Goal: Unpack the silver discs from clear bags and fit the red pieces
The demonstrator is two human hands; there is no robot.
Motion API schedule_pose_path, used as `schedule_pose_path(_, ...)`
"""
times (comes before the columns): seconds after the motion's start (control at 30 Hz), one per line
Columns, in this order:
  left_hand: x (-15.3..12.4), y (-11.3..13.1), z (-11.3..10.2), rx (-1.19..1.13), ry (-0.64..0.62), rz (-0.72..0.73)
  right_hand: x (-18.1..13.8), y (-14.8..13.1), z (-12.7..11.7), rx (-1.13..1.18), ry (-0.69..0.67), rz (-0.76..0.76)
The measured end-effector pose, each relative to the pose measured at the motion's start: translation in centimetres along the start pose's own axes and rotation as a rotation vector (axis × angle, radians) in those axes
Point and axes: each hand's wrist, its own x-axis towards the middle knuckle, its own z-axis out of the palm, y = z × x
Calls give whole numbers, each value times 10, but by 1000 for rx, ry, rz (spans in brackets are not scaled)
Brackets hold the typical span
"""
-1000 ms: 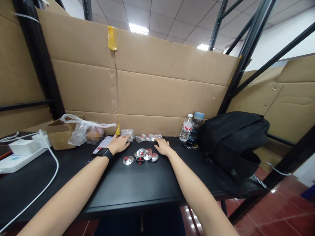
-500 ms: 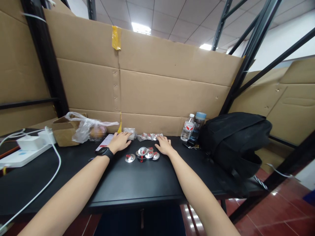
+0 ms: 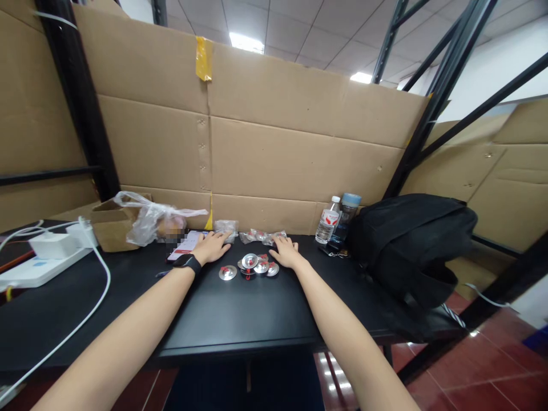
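Observation:
A small pile of round silver discs with red loops, like finger cymbals (image 3: 250,261), lies on the black table (image 3: 240,319) between my hands. One single cymbal (image 3: 228,273) rests just left of the pile. My left hand (image 3: 212,247), with a black watch (image 3: 188,261) at the wrist, lies flat with fingers spread, beside a phone with a lit screen (image 3: 185,245) and near a clear plastic packet (image 3: 226,226). To the right of the pile, my right hand (image 3: 286,251) lies palm down, fingers apart, its tips by plastic-wrapped cymbals (image 3: 260,236). Neither hand holds anything.
At the right stand a water bottle (image 3: 327,220), a blue-lidded bottle (image 3: 346,217) and a black backpack (image 3: 411,251). On the left are a cardboard box (image 3: 112,228), a plastic bag (image 3: 145,222) and a white power strip (image 3: 43,269) with cables. A cardboard wall (image 3: 299,160) closes the back.
The view has shifted slightly, so the whole scene sits a little differently. Both hands stay flat in their places, and the cymbals have not moved on the table.

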Motion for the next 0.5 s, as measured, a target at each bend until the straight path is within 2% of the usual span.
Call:
schedule_pose_path(0.2,1,5,1,5,39,0,-3,-1,0,-55,25,15)
schedule_pose_path(0.5,3,14,-2,90,101,43,-6,6,-4,-6,52,37)
